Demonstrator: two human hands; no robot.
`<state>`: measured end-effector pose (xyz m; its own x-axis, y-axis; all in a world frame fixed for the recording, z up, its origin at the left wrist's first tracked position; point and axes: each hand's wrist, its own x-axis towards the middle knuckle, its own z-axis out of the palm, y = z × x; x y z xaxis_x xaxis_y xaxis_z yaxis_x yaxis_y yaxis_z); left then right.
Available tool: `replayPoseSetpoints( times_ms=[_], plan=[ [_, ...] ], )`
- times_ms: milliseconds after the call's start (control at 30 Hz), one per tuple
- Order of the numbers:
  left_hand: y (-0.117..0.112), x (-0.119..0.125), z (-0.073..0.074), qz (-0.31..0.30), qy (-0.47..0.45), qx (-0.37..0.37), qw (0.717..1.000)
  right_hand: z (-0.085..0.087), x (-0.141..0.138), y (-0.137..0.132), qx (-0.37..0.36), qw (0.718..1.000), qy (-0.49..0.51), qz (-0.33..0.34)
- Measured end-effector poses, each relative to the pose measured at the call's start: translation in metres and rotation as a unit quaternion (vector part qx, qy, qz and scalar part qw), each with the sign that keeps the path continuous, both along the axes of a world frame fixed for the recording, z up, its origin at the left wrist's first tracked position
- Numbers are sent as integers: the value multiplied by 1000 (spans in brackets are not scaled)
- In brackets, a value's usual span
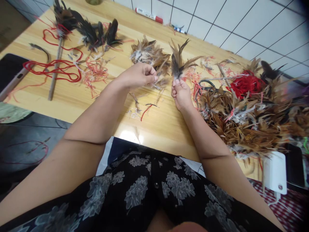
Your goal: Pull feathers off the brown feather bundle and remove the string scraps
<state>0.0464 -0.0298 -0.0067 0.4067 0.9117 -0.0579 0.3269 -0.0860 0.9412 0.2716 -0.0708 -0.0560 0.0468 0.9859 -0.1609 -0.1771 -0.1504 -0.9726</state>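
My right hand (181, 94) is closed around the base of a small bunch of brown and dark feathers (180, 61) that fans upward from the fingers. My left hand (140, 75) is curled in a pinch beside it, fingertips on loose pale feathers (158, 82) at the edge of a brown feather pile (149, 54). Both hands hover just above the wooden table (72, 96), a few centimetres apart.
A big heap of brown feathers (251, 116) and a red thread ball (245, 84) lie to the right. Black feathers (96, 32), a stick (55, 69) and red cord (51, 69) lie to the left. A marker (148, 15) rests by the tiled wall. A white box (275, 172) sits at the right edge.
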Motion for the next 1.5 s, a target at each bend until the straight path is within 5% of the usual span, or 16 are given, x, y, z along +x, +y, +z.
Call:
replayPoseSetpoints(
  times_ms=[200, 400, 667, 1000, 1500],
  plan=[
    [-1, 10, -6, 25, -63, -27, 997, -1, -4, -1, 9, 1000, -16, 7],
    [1, 4, -4, 40, -8, 33, 999, 3, -7, -2, 7, 999, -38, 4],
    [1, 5, -8, -20, 216, 123, 968, -3, -7, -1, 20, 999, -43, 6],
    [2, -12, 10, -35, 294, 155, 942, -3, -8, 1, 11, 999, -38, -1],
    [-26, 24, -10, -40, 359, 197, 911, 1, -6, 1, 8, 999, -33, -14]
  ],
)
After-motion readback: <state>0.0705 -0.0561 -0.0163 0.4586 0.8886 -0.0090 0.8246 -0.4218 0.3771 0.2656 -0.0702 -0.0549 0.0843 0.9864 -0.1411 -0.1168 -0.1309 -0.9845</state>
